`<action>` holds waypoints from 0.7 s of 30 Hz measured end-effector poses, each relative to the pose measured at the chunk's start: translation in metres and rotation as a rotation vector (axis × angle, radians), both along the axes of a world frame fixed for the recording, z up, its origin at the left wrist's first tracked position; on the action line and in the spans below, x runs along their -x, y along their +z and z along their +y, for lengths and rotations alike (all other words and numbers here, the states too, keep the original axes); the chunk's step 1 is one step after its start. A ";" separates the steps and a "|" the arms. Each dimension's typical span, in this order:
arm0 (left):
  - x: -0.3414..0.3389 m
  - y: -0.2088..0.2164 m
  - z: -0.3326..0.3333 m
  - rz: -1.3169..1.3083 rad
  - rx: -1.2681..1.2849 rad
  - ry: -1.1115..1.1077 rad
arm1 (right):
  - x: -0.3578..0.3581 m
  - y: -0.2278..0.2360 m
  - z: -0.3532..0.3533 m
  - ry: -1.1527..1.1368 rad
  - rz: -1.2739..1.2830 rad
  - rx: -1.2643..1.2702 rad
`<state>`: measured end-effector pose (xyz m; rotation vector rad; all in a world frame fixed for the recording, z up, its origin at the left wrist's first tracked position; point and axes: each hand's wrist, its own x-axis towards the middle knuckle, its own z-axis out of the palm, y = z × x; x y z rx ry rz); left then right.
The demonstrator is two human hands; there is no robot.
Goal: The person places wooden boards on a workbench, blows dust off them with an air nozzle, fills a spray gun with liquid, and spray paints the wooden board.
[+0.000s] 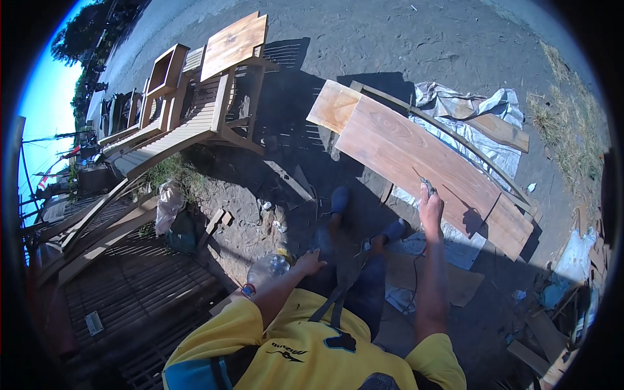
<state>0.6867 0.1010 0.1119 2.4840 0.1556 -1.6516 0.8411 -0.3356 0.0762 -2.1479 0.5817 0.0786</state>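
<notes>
**Right hand on the long board, tool pointing up-frame**

The board [429,172] lies right of centre, its long axis running from upper centre down to the lower right, one end propped over a second, shorter board [333,104]. The right hand [430,209] rests on its near edge, fingers closed round a small thin tool [426,185] whose tip points up-frame onto the wood; what kind of tool it is cannot be told. So the board stretches away to both sides of that grip, across the arm's line. The left hand [311,262] sits lower, near the knee, well apart from the board, fingers loosely curled and holding nothing. A clear bottle [268,268] lies just beside it. Wooden chairs [195,97] stand at upper left.
</notes>
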 end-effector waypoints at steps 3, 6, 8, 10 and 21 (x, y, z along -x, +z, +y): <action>-0.041 -0.008 -0.029 -0.141 0.162 0.017 | -0.007 0.009 0.008 -0.128 0.036 -0.002; -0.097 -0.044 -0.067 -0.492 0.347 -0.209 | -0.023 0.011 0.009 -0.192 0.121 0.065; -0.145 -0.071 -0.098 -0.629 0.432 -0.352 | -0.034 0.017 0.031 0.073 0.086 -0.005; -0.205 -0.098 -0.136 -0.657 0.492 -0.447 | -0.058 0.008 0.022 -0.097 0.114 0.060; -0.462 -0.203 -0.188 -1.132 0.323 -0.117 | -0.197 -0.025 0.085 0.233 -0.017 0.081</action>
